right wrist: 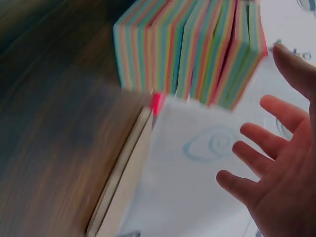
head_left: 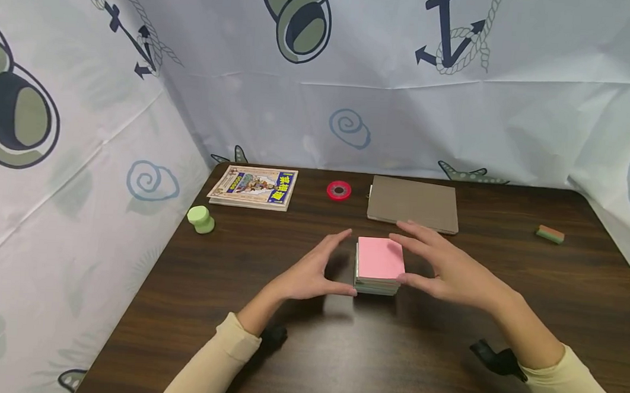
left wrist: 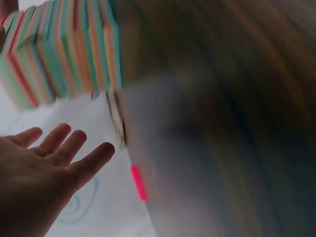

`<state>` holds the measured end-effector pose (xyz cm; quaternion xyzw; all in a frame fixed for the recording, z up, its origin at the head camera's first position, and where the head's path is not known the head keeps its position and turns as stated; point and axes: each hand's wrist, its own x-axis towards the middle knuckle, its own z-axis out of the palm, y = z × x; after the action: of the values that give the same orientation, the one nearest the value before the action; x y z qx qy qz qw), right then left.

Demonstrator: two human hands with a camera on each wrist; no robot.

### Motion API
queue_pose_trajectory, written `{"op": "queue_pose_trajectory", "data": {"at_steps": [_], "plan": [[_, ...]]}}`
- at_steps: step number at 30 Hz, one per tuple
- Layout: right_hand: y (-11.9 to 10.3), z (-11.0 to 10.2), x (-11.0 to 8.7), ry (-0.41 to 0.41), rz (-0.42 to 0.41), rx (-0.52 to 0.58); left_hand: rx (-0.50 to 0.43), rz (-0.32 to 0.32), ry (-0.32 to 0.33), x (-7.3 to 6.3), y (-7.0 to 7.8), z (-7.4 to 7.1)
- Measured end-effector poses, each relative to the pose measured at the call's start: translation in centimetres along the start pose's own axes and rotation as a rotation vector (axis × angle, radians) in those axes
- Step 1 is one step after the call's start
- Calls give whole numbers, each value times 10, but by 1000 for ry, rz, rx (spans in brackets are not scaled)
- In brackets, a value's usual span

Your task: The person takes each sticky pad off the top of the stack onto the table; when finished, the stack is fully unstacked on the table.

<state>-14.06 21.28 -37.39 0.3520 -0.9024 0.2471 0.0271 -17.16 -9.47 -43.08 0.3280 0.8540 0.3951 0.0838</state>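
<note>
A tall stack of sticky notes [head_left: 380,259] stands on the table, its top sheet pink. Both wrist views show the stack's sides in many colored layers, green, pink, yellow and blue. On the stack's left, my left hand [head_left: 313,273] has its fingers spread, thumb tip right at the front left corner. My right hand [head_left: 445,268] is at the other side, fingers extended, with the thumb tip by the right edge. In the left wrist view the fingers [left wrist: 94,163] are straight and apart from the stack [left wrist: 64,54]; the right wrist view shows straight fingers [right wrist: 252,158] too.
Behind the stack lie a brown notebook [head_left: 413,203], a red ring-shaped roll [head_left: 339,190] and an illustrated book [head_left: 253,187]. A pale green knob-shaped object [head_left: 201,219] stands near the left table edge. An orange-and-green eraser-like block [head_left: 550,234] lies at the right.
</note>
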Motion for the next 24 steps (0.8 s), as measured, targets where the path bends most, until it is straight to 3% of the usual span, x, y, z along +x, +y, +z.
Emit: {"op": "queue_pose_trajectory", "data": {"at_steps": [8, 24], "plan": [[-8, 17, 27, -79, -87, 27, -131, 33, 17, 27, 7, 18], [-8, 14, 36, -58, -68, 71, -230, 32, 69, 33, 9, 28]]}}
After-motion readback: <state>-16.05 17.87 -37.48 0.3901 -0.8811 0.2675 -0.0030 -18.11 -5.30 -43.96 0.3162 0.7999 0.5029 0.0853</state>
